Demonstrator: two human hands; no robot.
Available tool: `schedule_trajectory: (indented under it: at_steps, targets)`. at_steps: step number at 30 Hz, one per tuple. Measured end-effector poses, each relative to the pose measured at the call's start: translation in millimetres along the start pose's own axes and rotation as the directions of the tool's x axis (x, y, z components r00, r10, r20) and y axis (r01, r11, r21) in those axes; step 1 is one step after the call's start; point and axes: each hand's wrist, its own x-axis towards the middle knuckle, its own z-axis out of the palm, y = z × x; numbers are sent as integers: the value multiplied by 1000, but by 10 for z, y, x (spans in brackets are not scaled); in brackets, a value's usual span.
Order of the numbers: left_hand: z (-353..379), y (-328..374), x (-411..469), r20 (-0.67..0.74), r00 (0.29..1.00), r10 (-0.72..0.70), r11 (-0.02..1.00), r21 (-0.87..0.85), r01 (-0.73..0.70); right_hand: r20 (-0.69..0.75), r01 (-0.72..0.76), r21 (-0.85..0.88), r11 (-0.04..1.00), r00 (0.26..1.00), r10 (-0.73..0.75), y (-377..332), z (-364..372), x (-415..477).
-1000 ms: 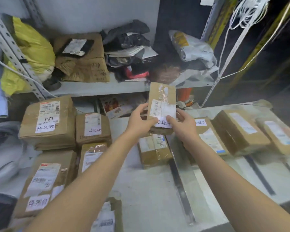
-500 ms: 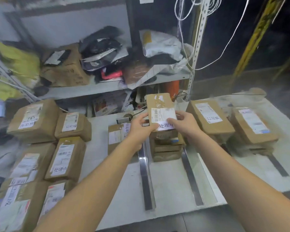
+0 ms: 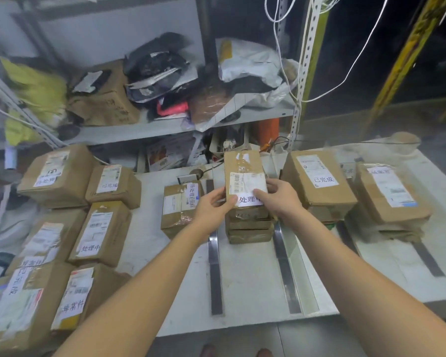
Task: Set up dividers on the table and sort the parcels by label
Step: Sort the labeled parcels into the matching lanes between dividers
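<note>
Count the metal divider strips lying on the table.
4. One divider strip left of the middle parcel stack, one right of it, one partly hidden farther right, one farthest right.

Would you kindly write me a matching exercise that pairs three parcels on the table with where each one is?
Things:
1. held parcel
2. table parcel labelled 已完成
3. table parcel labelled 待处理

Places:
A. left of the left divider
B. over the stack, between the two dividers
C. right of the middle divider

Pairs: 1-B, 2-C, 3-A
</note>
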Motion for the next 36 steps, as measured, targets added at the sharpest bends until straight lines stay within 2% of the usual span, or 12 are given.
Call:
schedule_trajectory:
  at_steps: [3, 7, 10, 12, 17, 23, 26, 31, 36]
  targets:
    - [-66, -31, -69, -25, 1000, -14, 999, 42, 15, -81, 22, -119, 993, 996, -32, -73, -6, -65]
    - [-387, 15, -156, -43, 999, 21, 980, 197, -13, -209, 149, -281, 948, 955, -212, -277, 130, -234]
    - [-764, 29, -260, 128, 991, 34, 915, 395, -82, -130, 272, -367, 890, 932, -339, -469, 379, -336]
    - [-1031, 12, -341, 173, 984, 53, 846, 516, -136, -22, 333, -429, 840, 926, -378, -624, 612, -423]
    - [-1910, -49, -523, -5, 987, 164, 747, 654, -121, 164, 465, -490, 737, 880, -446, -971, 1439, -627]
    - [-3215, -226, -865, -176, 962, 211, 717, 697, -30, 278, 483, -501, 718, 876, -395, -1384, 2465, -879]
    - [-3777, -310, -1002, -222, 938, 268, 712, 701, -37, 310, 482, -530, 698, 876, -370, -1596, 2890, -983]
    - [-4602, -537, -1048, -297, 929, 222, 703, 709, 58, 323, 482, -571, 665, 876, -357, -1900, 3531, -1107]
    - [-5055, -665, -983, -328, 922, 205, 686, 720, 103, 350, 500, -571, 651, 866, -357, -2041, 3909, -1017]
